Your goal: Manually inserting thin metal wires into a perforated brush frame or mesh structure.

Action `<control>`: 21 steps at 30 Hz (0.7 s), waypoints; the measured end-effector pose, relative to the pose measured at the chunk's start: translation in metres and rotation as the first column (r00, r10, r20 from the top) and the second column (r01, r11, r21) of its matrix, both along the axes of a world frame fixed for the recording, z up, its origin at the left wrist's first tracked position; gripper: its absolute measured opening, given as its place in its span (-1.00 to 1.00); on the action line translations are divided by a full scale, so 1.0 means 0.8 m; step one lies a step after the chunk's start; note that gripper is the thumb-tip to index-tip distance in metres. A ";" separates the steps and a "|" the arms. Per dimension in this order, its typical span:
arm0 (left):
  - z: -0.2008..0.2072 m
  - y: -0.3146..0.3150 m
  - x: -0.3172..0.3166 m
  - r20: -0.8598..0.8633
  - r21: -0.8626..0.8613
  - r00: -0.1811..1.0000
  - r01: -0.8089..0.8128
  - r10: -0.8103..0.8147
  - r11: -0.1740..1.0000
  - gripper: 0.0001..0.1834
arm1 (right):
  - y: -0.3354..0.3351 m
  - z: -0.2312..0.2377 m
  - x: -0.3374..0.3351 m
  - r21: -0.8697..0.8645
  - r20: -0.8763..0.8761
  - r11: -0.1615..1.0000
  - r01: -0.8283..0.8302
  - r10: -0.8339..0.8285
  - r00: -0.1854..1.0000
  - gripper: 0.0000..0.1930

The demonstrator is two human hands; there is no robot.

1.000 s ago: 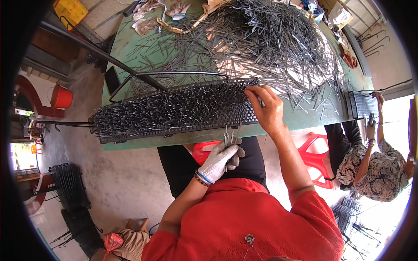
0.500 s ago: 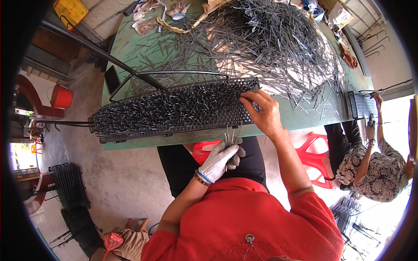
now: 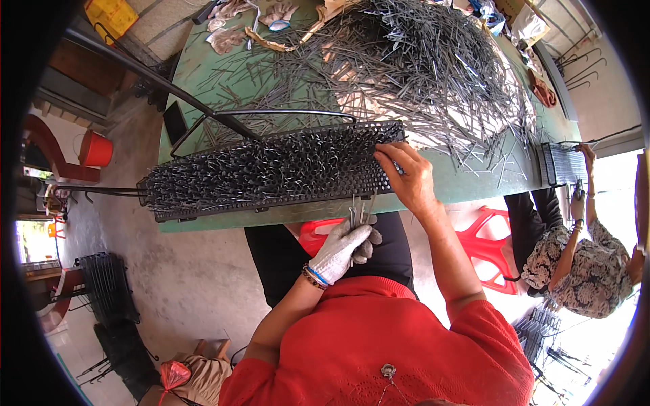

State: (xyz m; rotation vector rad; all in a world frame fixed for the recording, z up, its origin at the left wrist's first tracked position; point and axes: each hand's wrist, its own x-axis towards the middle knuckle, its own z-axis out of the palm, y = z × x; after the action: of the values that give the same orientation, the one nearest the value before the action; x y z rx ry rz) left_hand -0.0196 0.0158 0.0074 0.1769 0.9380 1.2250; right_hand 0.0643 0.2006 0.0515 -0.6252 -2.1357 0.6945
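A long black perforated metal panel (image 3: 380,181) lies along the table's near edge, densely filled with thin dark metal strips (image 3: 257,169) standing up from its holes. At its right end, where bare holes show, my ungloved right hand (image 3: 412,177) is closed in a pinch over the surface. Whatever those fingertips hold is too small and hidden to make out. Below the panel's near edge, in front of my lap, my left hand (image 3: 344,247) wears a whitish-grey glove and closes on a few loose metal strips (image 3: 354,208), which stick up past its fingers.
A large heap of loose metal strips (image 3: 440,68) spreads over the green table (image 3: 217,74). A black frame bar (image 3: 162,84) slants over the panel from the upper left. Gloves (image 3: 227,40) and a dark phone-like slab (image 3: 174,120) lie leftward. Another person (image 3: 579,271) works at the right.
My right hand has shifted very slightly at the panel's right end. The left hand stays in place with its strips. At the right, the other person's gloved hand has moved a little.
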 end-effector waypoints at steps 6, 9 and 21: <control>0.004 0.002 0.000 -0.018 0.007 1.000 0.002 -0.002 1.000 -0.72 | 0.001 -0.007 0.002 0.036 -0.020 0.999 -0.022 0.022 1.000 -0.84; 0.005 0.003 0.000 -0.006 0.023 1.000 -0.004 0.004 1.000 -0.73 | 0.003 -0.005 0.001 0.165 0.060 0.986 -0.021 0.011 0.998 -0.81; 0.000 0.003 0.002 0.029 0.011 1.000 -0.004 0.003 1.000 -0.73 | -0.002 -0.011 0.004 0.254 -0.006 0.966 0.053 -0.053 0.999 -0.78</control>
State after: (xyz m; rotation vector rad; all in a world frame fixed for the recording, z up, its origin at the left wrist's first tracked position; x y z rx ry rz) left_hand -0.0181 0.0182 0.0076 0.1661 0.9066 1.2336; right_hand 0.0674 0.1994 0.0428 -0.5402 -2.1549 0.3823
